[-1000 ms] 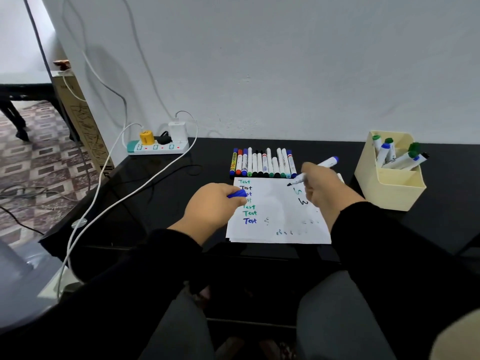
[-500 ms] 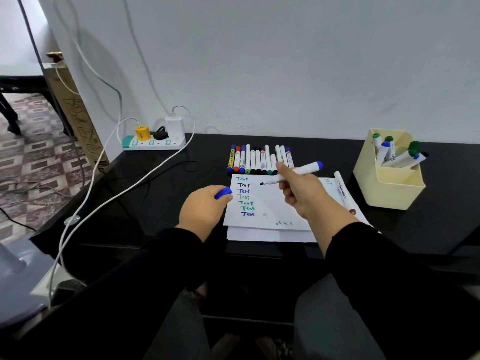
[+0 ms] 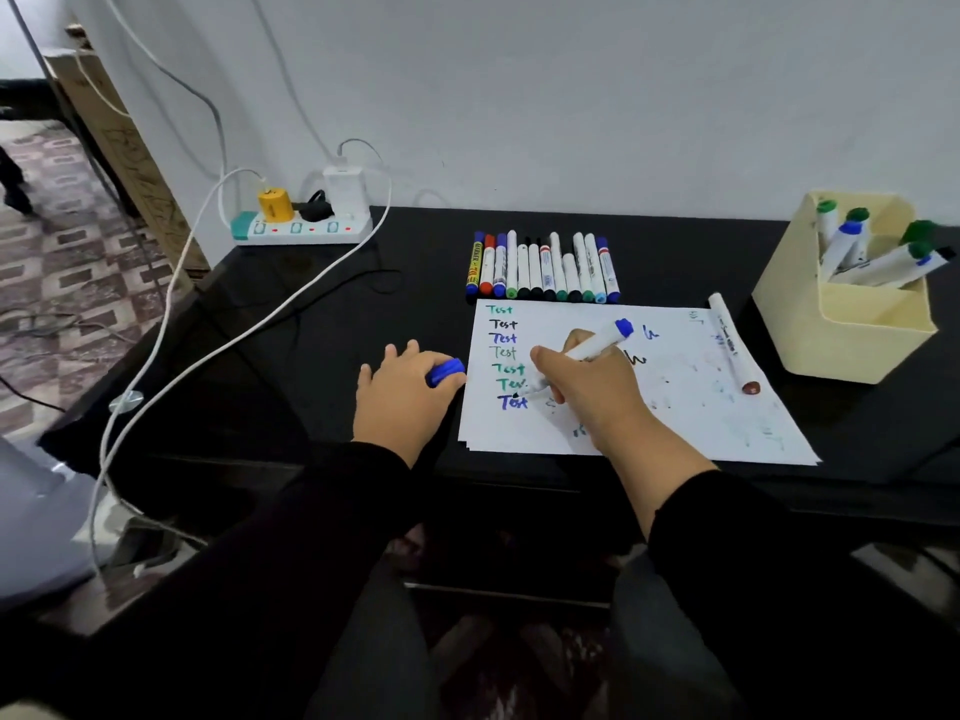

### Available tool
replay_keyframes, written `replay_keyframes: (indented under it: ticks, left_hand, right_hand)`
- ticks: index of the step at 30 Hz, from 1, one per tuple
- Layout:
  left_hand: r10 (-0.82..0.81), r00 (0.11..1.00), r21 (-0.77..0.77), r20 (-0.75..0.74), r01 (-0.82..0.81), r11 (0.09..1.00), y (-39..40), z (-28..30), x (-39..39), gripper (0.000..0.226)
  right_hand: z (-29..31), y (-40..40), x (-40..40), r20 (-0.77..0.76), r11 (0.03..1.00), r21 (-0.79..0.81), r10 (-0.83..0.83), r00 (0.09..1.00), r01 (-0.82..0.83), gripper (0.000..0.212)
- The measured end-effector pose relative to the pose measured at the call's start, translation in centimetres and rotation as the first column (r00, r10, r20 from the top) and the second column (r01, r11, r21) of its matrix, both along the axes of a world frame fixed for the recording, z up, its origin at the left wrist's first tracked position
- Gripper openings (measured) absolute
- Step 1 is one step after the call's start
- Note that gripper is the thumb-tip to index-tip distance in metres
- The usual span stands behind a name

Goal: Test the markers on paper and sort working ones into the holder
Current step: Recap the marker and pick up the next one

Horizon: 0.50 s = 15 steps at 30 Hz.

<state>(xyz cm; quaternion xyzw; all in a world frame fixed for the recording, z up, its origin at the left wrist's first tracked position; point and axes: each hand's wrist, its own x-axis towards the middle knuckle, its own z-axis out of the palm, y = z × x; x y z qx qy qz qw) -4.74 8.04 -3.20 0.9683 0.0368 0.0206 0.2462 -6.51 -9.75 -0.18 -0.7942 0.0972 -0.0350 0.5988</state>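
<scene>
Head view: right hand [image 3: 597,392] pinches a marker [image 3: 587,351], tip at the paper [image 3: 675,407]; left [image 3: 402,394] grips its cap [image 3: 445,372]. Testing; next, write.

You have one wide-angle view, from the head, looking forward and down across the black desk [image 3: 675,252] toward the white wall [image 3: 571,96]. It sits close above both forearms; the floor [image 3: 78,278] shows at left.

The right hand [image 3: 587,392] presses a white blue-ended marker [image 3: 592,350] tip-down onto the white scribbled paper sheet [image 3: 675,407], while the left hand [image 3: 400,392] grips its blue cap [image 3: 445,372].
</scene>
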Motion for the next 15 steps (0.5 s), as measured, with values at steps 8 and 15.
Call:
replay_keyframes:
  ticks: [8,15]
  left_hand:
    - [0.0,1.0,0.04,0.004,0.0,0.999,0.0,-0.1,0.0,0.036]
    - [-0.005,1.0,0.071,-0.006,0.005,0.997,-0.1,0.0,0.0,0.038]
  right_hand:
    - [-1.2,0.3,-0.8,0.082,0.998,-0.023,0.054,0.995,-0.053,0.04]
    - [-1.2,0.6,-0.9,0.081,0.977,-0.134,0.177,0.981,-0.166,0.035]
